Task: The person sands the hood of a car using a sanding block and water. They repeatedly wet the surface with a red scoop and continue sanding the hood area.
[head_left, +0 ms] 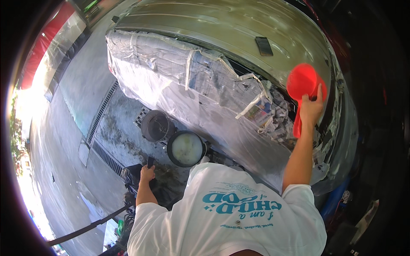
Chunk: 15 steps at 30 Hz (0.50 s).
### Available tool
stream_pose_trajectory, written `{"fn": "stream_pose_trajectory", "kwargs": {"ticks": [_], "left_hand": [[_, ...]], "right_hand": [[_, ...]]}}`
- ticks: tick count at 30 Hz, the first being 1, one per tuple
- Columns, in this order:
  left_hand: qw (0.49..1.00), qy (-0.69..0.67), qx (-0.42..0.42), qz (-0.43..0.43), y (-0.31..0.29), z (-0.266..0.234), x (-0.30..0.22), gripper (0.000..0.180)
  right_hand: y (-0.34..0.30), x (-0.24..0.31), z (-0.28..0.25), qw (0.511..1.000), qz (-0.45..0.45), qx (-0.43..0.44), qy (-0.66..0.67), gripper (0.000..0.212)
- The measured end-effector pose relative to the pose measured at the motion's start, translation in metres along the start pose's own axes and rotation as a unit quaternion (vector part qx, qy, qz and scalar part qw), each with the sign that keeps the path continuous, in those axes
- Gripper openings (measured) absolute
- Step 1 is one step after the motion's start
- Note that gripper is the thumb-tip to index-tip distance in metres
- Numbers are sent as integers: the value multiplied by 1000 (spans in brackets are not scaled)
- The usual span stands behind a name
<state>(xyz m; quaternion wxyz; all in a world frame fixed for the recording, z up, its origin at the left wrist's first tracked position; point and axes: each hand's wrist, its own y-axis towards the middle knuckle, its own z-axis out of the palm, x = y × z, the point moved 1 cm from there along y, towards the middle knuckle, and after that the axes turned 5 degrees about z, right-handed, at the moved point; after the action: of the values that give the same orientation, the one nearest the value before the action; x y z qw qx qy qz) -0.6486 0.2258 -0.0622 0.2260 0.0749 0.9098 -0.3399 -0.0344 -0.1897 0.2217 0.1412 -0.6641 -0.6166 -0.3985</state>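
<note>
Nearest, grips a small dark block [150, 161] in the left hand [147, 173], fingers closed on it; cannot tell its material. Farther out, holds a red plastic dipper [301, 78] beside the olive-toned metal panel [192, 19], right hand [311, 109] clamped where handle meets bowl. Should handle light and stiff, slippery when wet; best grasp the handle near the bowl. Beyond, see a dark rectangular slab [264, 46] on the panel.

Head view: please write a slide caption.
Right hand holding a red dipper, left hand a dark object, beside a masked vehicle.
</note>
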Motion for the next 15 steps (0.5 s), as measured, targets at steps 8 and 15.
{"fn": "stream_pose_trajectory", "kwargs": {"ticks": [8,15], "left_hand": [[998,-51,11,-16,2,3,11,37],[989,44,97,-105,-2,-17,-3,62]], "right_hand": [[56,12,92,937,64,28,342,64],[12,-38,0,951,77,26,298,63]]}}
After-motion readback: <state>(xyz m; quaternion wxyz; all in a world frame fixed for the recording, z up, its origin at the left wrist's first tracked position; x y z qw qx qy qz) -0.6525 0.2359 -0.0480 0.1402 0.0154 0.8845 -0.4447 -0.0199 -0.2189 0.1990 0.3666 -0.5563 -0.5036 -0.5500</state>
